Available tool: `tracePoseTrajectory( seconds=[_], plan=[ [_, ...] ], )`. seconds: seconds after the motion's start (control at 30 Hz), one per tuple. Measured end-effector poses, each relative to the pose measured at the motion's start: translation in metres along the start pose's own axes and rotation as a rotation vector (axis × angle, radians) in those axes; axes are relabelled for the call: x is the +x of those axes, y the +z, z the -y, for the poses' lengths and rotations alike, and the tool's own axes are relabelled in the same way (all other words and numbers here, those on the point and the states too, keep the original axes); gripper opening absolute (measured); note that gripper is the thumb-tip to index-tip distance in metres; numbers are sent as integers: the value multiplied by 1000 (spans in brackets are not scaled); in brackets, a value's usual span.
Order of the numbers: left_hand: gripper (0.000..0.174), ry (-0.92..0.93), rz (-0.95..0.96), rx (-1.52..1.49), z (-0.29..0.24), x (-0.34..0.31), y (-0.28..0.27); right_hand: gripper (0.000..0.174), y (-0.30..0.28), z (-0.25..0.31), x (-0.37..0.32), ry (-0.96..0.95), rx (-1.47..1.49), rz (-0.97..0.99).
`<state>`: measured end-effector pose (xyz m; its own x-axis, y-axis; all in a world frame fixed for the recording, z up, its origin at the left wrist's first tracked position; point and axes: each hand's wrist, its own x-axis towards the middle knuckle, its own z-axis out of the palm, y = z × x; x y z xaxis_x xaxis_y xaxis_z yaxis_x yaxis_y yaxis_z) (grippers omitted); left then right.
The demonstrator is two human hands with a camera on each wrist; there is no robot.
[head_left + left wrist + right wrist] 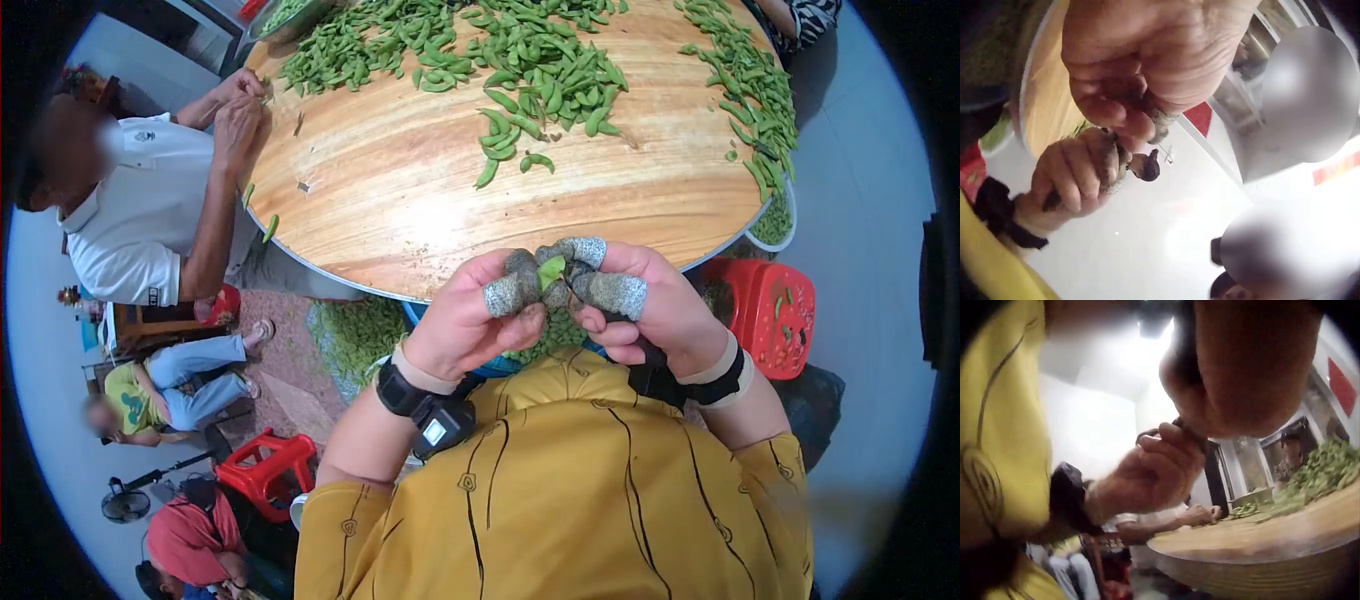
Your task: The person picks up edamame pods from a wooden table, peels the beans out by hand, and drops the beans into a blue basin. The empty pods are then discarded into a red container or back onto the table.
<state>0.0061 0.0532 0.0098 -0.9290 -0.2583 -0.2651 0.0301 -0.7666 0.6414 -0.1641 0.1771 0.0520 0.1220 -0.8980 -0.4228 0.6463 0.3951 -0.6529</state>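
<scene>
Both hands meet at the near edge of the wooden table (380, 200), with greyish wraps on the fingers and thumbs. Between them is a green pod (551, 271), pinched at its left side by the left hand (465, 320). The right hand (665, 310) has its fingers curled beside it, with a dark thin piece at the fingertips. In the left wrist view the left hand (1154, 62) is above the right hand (1079, 175). The right wrist view shows the left hand (1154, 469) touching the right hand (1247, 375).
Green pods (560, 80) lie in piles across the table's far side and along its right edge (750, 100). A seated person in a white shirt (140, 210) works at the left. Red stools (770, 315) stand at the right and lower left; a bowl (775, 220) sits below the right edge.
</scene>
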Motion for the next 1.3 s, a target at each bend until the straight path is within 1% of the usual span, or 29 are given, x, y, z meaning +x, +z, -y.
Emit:
tracePoseTrajectory(
  seconds=[0.03, 0.07, 0.13, 0.17, 0.2, 0.23, 0.27, 0.3, 0.37, 0.4, 0.43, 0.5, 0.53, 0.57, 0.63, 0.67, 0.73, 0.77, 0.83, 0.87, 0.93, 1.07, 1.13, 1.17, 1.23, 1.27, 1.3],
  plan=[
    [23, -24, 92, -149, 3, 1, -4, 28, -3, -2, 1, -3, 2, 0],
    [23, -27, 94, -147, 4, 2, -7, 29, -5, -4, 2, -7, 3, 21],
    [22, -86, 231, -197, 2, 6, -11, 30, -7, -4, 1, -13, 8, 39],
    [22, -91, 231, -196, 0, 6, -10, 29, -6, -3, 1, -19, -63, -24],
    [20, -3, 56, 185, -5, 6, -4, 29, -6, -2, 1, -25, -135, -86],
    [19, 87, -120, 567, -7, 6, 0, 29, -7, -4, 3, -28, -132, -88],
    [17, 260, -293, 792, -2, 7, 4, 28, -10, -8, 6, -35, -148, -133],
    [17, 259, -294, 795, -2, 6, 6, 27, -11, -10, 8, -40, -165, -176],
    [24, 878, -410, 1792, -4, 3, 11, 26, -8, -10, 10, -43, -156, -173],
    [30, 960, -400, 1828, 1, 4, 11, 25, -6, -9, 11, -44, -148, -175],
    [30, 957, -399, 1832, 5, 5, 8, 25, -4, -9, 12, -45, -145, -173],
    [31, 1028, -415, 1804, 11, 7, 6, 24, -1, -8, 13, -58, -159, -185],
    [29, 967, -430, 1742, 12, 7, 10, 24, -1, -9, 14, -59, -157, -185],
    [29, 966, -429, 1743, 14, 7, 11, 23, -1, -11, 15, -76, -126, -186],
    [28, 902, -476, 1552, 17, 9, 13, 23, 0, -13, 15, -96, -94, -189],
    [28, 902, -475, 1553, 18, 9, 12, 22, 2, -14, 16, -108, -87, -196],
    [30, 877, -461, 1370, 22, 9, 8, 22, 5, -16, 15, -119, -81, -203],
    [30, 876, -459, 1371, 24, 10, 4, 22, 7, -17, 14, -145, -95, -191],
    [30, 819, -466, 1077, 27, 14, 1, 22, 7, -18, 14, -169, -107, -179],
    [30, 818, -467, 1078, 26, 13, 1, 23, 6, -19, 14, -174, -122, -170],
    [29, 993, -473, 1584, 19, 11, 7, 23, 5, -21, 17, -176, -139, -155],
    [28, 977, -485, 1610, 18, 16, 5, 23, 6, -24, 21, -195, -144, -181],
    [19, 939, -492, 1572, 15, 16, 2, 23, 6, -23, 22, -204, -122, -198],
    [19, 938, -492, 1572, 15, 16, 4, 23, 4, -23, 22, -167, -100, -205],
    [14, 371, -481, 639, 11, 15, 13, 23, 3, -22, 22, -127, -80, -211],
    [18, 297, -405, 552, 8, 13, 6, 24, 3, -21, 21, -139, -82, -199],
    [18, 296, -409, 548, 10, 14, 5, 24, 4, -21, 19, -151, -83, -188]
  ],
)
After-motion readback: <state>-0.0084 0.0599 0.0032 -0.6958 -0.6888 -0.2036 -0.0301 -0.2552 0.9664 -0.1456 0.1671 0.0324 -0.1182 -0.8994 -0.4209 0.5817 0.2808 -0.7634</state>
